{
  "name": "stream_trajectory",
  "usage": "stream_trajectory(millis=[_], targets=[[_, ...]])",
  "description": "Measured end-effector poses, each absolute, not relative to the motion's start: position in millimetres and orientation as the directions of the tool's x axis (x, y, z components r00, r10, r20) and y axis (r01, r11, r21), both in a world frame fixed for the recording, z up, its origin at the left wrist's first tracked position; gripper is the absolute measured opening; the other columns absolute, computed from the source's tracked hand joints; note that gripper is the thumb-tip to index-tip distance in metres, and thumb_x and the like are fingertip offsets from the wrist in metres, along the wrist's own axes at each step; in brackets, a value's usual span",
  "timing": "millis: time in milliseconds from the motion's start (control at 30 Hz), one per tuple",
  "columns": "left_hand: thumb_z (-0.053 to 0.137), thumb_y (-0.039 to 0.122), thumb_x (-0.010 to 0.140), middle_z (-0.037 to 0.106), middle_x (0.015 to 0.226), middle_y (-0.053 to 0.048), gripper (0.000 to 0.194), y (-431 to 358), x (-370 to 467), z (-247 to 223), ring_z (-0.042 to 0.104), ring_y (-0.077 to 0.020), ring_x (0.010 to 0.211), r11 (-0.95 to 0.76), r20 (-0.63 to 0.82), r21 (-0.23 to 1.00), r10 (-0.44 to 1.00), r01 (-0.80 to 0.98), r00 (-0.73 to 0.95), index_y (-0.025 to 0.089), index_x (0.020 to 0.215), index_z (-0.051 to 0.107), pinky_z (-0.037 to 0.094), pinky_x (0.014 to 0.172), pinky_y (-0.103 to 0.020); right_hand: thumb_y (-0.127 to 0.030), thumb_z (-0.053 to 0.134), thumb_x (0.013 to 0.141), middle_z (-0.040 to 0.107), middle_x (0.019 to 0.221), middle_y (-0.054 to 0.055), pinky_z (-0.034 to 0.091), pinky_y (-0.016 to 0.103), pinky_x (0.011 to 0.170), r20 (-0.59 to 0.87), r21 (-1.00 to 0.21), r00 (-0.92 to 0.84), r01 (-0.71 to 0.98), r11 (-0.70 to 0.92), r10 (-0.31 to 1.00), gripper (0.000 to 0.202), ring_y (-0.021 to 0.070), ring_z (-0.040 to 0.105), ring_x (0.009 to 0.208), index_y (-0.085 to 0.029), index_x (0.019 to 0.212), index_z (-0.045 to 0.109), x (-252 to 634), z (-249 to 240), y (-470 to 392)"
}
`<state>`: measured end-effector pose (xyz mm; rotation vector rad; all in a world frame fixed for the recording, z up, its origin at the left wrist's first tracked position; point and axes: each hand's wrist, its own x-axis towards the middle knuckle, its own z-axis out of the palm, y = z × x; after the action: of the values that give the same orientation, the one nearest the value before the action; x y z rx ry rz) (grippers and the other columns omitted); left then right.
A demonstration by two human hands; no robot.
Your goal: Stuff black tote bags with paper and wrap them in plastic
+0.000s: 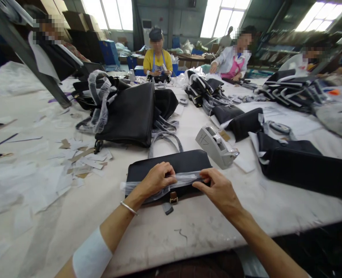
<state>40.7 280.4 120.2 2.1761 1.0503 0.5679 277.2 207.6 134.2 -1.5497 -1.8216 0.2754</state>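
A black handbag [185, 159] lies on the table in front of me, with its strap loop [166, 136] behind it and a brass buckle [173, 197] at its near edge. Across the bag runs a band of clear plastic wrap [187, 177]. My left hand [159, 178] is closed on the wrap near the bag's middle, thumb against fingers. At the bag's right end, my right hand [214, 184] pinches the other end of the wrap between thumb and fingers. The wrap partly hides the bag's front.
A tape dispenser [217, 146] stands just beyond the bag's right end. Large black bags [127, 116] are piled behind on the left, and more black bags [304, 162] lie at right. Paper scraps [87, 158] litter the left side. Several people sit across the table [148, 239].
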Motion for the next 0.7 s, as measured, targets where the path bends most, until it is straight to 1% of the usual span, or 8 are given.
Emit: stream_trajectory(millis=[67, 200, 300, 433, 500, 567, 633, 700], targets=[[0.062, 0.019, 0.082, 0.061, 0.081, 0.0, 0.006, 279, 40, 119, 0.051, -0.0167, 0.079, -0.519, 0.141, 0.683, 0.784, 0.514, 0.605, 0.019, 0.076, 0.06, 0.038, 0.073, -0.029, -0.044, 0.068, 0.084, 0.061, 0.078, 0.002, 0.049, 0.029, 0.063, 0.335, -0.562, -0.048, 0.792, 0.24, 0.941, 0.025, 0.0153, 0.057, 0.065, -0.021, 0.082, 0.062, 273, 130, 212], [0.061, 0.018, 0.083, 0.059, 0.082, 0.0, 0.007, 276, 41, 117, 0.049, -0.0169, 0.081, -0.581, 0.2, 0.638, 0.759, 0.505, 0.62, 0.019, 0.078, 0.057, 0.037, 0.074, -0.03, -0.045, 0.068, 0.085, 0.056, 0.071, 0.0, 0.043, 0.027, 0.058, 0.309, -0.535, -0.072, 0.812, 0.236, 0.948, 0.031, 0.0146, 0.053, 0.062, -0.021, 0.069, 0.056, 261, 129, 214], [0.061, 0.015, 0.084, 0.057, 0.083, 0.0, 0.009, 275, 41, 117, 0.048, -0.0166, 0.081, -0.589, 0.22, 0.641, 0.756, 0.492, 0.617, 0.019, 0.078, 0.055, 0.036, 0.073, -0.03, -0.046, 0.068, 0.084, 0.054, 0.066, -0.002, 0.041, 0.026, 0.055, 0.298, -0.595, -0.045, 0.772, 0.223, 0.953, 0.036, 0.0133, 0.051, 0.058, -0.021, 0.063, 0.054, 256, 132, 214], [0.063, 0.014, 0.084, 0.055, 0.083, 0.001, 0.013, 274, 40, 116, 0.048, -0.0158, 0.081, -0.602, 0.251, 0.652, 0.746, 0.462, 0.617, 0.019, 0.079, 0.052, 0.035, 0.073, -0.029, -0.042, 0.071, 0.081, 0.054, 0.064, -0.003, 0.041, 0.026, 0.053, 0.279, -0.703, 0.042, 0.69, 0.174, 0.959, 0.031, 0.0109, 0.046, 0.051, -0.021, 0.063, 0.058, 252, 134, 210], [0.063, 0.014, 0.084, 0.055, 0.082, 0.001, 0.014, 274, 40, 115, 0.047, -0.0156, 0.08, -0.608, 0.26, 0.651, 0.741, 0.455, 0.619, 0.019, 0.078, 0.052, 0.035, 0.073, -0.029, -0.038, 0.068, 0.083, 0.055, 0.069, -0.002, 0.042, 0.026, 0.053, 0.31, -0.713, 0.043, 0.671, 0.203, 0.95, 0.023, 0.0107, 0.046, 0.052, -0.02, 0.07, 0.064, 250, 134, 207], [0.063, 0.015, 0.085, 0.055, 0.081, 0.001, 0.014, 275, 40, 113, 0.047, -0.0155, 0.078, -0.605, 0.256, 0.652, 0.742, 0.456, 0.619, 0.019, 0.078, 0.052, 0.035, 0.072, -0.029, -0.033, 0.063, 0.087, 0.059, 0.081, 0.001, 0.045, 0.026, 0.055, 0.334, -0.703, -0.025, 0.66, 0.266, 0.942, 0.015, 0.0103, 0.047, 0.054, -0.021, 0.087, 0.071, 250, 133, 205], [0.062, 0.016, 0.085, 0.054, 0.08, 0.001, 0.013, 275, 40, 112, 0.046, -0.0156, 0.078, -0.591, 0.239, 0.658, 0.751, 0.467, 0.615, 0.019, 0.078, 0.052, 0.034, 0.072, -0.029, -0.029, 0.059, 0.09, 0.062, 0.103, 0.005, 0.049, 0.027, 0.06, 0.305, -0.68, -0.126, 0.666, 0.308, 0.944, 0.021, 0.0088, 0.051, 0.056, -0.024, 0.106, 0.071, 253, 133, 205], [0.061, 0.018, 0.086, 0.054, 0.08, 0.001, 0.013, 275, 40, 113, 0.046, -0.0157, 0.077, -0.578, 0.218, 0.662, 0.758, 0.478, 0.614, 0.019, 0.077, 0.051, 0.035, 0.071, -0.029, -0.027, 0.059, 0.09, 0.061, 0.12, 0.006, 0.052, 0.028, 0.066, 0.238, -0.657, -0.212, 0.684, 0.318, 0.948, 0.029, 0.0081, 0.054, 0.058, -0.026, 0.117, 0.068, 257, 135, 207]])
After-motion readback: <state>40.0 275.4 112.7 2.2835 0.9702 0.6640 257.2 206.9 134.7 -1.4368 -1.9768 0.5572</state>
